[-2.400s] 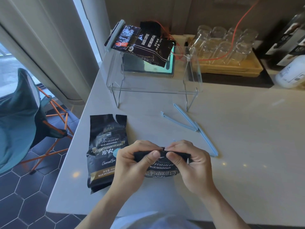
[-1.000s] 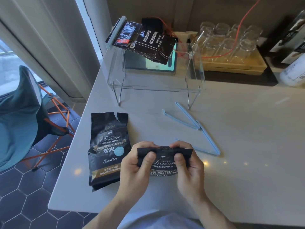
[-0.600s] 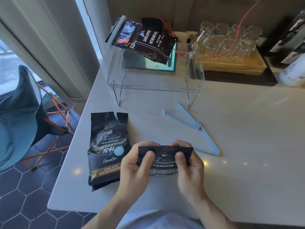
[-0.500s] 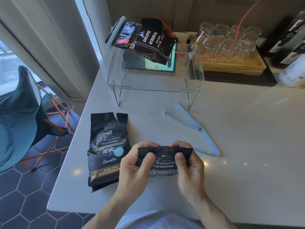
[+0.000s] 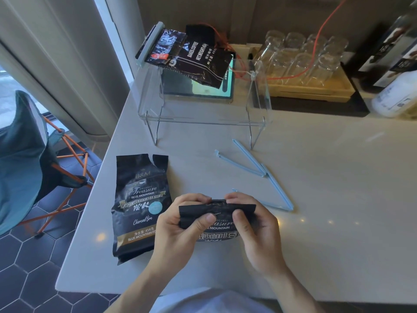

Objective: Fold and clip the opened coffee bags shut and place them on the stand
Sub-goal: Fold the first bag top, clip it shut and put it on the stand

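My left hand (image 5: 178,227) and my right hand (image 5: 255,224) both pinch the folded top of a black Treasure Blue Mountain coffee bag (image 5: 217,219) near the counter's front edge. Thumbs press on the fold, fingers curl behind it. A second black bag of the same kind (image 5: 140,204) lies flat to the left with its torn top open. Two light blue clips lie open to the right: one clip (image 5: 243,160) near the stand's leg, another clip (image 5: 277,190) just behind my right hand. A clear acrylic stand (image 5: 203,116) at the back carries a clipped black bag (image 5: 191,57).
A tablet (image 5: 203,91) lies under the stand. A wooden tray of several upturned glasses (image 5: 304,62) sits at the back right, with an orange cable over it. A white bottle (image 5: 397,96) stands far right. The counter edge drops at left to a folding chair (image 5: 24,154).
The bag's top has been folded further down, so the folded band now covers more of the label. Both hands stay at the fold with little shift.
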